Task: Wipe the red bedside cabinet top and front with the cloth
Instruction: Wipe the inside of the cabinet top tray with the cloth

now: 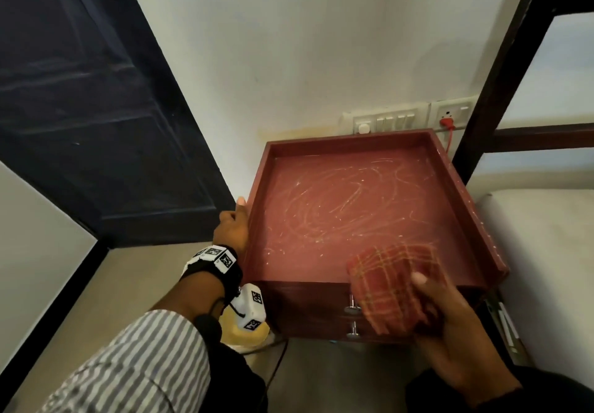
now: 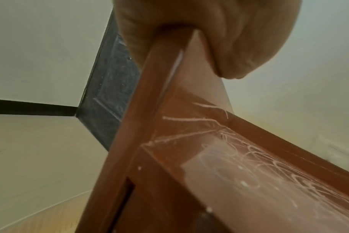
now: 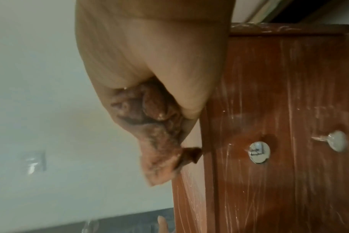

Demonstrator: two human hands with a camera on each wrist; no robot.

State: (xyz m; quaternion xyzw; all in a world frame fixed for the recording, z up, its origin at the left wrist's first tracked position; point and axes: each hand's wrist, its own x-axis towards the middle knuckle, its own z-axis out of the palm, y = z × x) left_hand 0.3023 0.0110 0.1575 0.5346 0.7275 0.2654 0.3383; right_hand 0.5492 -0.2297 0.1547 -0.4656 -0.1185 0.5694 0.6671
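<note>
The red bedside cabinet (image 1: 360, 216) is set against the white wall (image 1: 289, 42), between a dark blue door (image 1: 96, 107) and a dark bed frame (image 1: 501, 91); its recessed top, bounded by a raised rim on three sides, is covered in pale looping scribbles and specks. The front is seen in the right wrist view streaked with whitish marks, with two round metal knobs (image 3: 259, 152) one above the other. The checked red cloth (image 1: 393, 287) is bunched at the front right edge of the top, overhanging the front face, and is grasped in the right hand (image 1: 456, 325), thumb laid over the fabric. The left rim is clasped by the left hand (image 1: 233, 224), thumb on the inner side and fingers (image 2: 133, 36) curled down the outside, as the left wrist view shows. Judged from the marks, neither surface is yet clean. Risks noted: the scribbles look like chalk or scratches, so a dry pass may only smear them, or leave them if cut into the finish. The inner corners under the rim are likely to be missed by a bunched cloth. On the front, a trailing fold could be snagged on the knobs, and a drawer could be pushed or pulled. A red plug and cord (image 1: 448, 129) at the switch panel (image 1: 385, 121) sit just behind the back rim and could be caught by a long stroke.
</note>
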